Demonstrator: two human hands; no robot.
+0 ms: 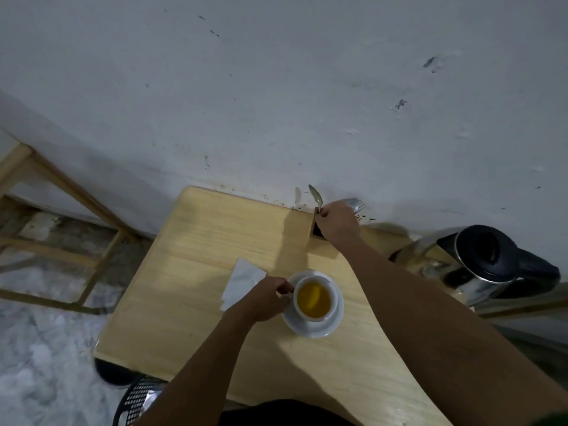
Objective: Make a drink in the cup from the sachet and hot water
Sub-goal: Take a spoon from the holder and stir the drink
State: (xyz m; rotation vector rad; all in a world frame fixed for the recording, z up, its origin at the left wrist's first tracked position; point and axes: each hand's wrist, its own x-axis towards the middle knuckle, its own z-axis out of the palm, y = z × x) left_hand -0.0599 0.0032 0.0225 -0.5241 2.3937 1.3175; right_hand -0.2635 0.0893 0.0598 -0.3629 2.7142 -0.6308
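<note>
A white cup [314, 298] stands on a white saucer [333, 322] near the middle of the wooden table [190, 272]. It holds amber liquid with a pale shape floating in it. My left hand [266, 299] grips the cup's handle from the left. A white sachet [244, 279] lies flat on the table just left of the cup, partly under my left hand. My right hand [336, 222] is at a wooden cutlery holder [312, 238] by the wall, pinching the handle of a spoon [316, 196] whose bowl points up.
A steel kettle [488, 265] with a black lid and handle stands at the right. Forks [356, 204] stick out of the holder behind my right hand. A wooden frame [61, 210] stands on the floor at left. A black mesh bin [138, 401] sits below the table's near edge.
</note>
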